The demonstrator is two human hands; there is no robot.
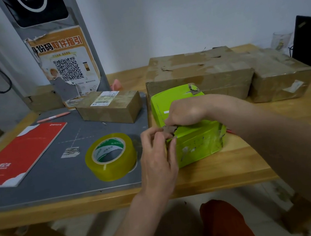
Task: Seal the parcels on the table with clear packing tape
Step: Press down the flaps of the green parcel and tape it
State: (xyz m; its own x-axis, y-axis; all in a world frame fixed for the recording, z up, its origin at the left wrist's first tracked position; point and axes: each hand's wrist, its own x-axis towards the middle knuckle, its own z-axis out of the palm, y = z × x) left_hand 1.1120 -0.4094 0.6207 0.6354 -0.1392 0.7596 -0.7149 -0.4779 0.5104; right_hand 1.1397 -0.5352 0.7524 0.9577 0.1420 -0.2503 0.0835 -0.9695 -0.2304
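- I see the green parcel [190,133] near the front edge of the wooden table [236,170], just right of the grey mat [60,180]; its printed skin is torn to bare cardboard at the near-left corner and at the far top.
- My right hand [185,112] rests on top of it, fingers curled over the torn flap at the near-left corner, holding it down.
- My left hand [157,153] is at that same corner, fingertips pinching the flap edge; whether a tape end sits under them I cannot tell.
- The roll of clear packing tape [111,156] lies flat on the mat, just left of the green parcel, in neither hand.
- Glossy film already shows on the parcel's right end, so I judge it partly taped, the left corner unfinished.
- The small brown box [109,107] on the mat's far side and the large cartons [200,74] far right bear tape; I cannot tell if more is needed.
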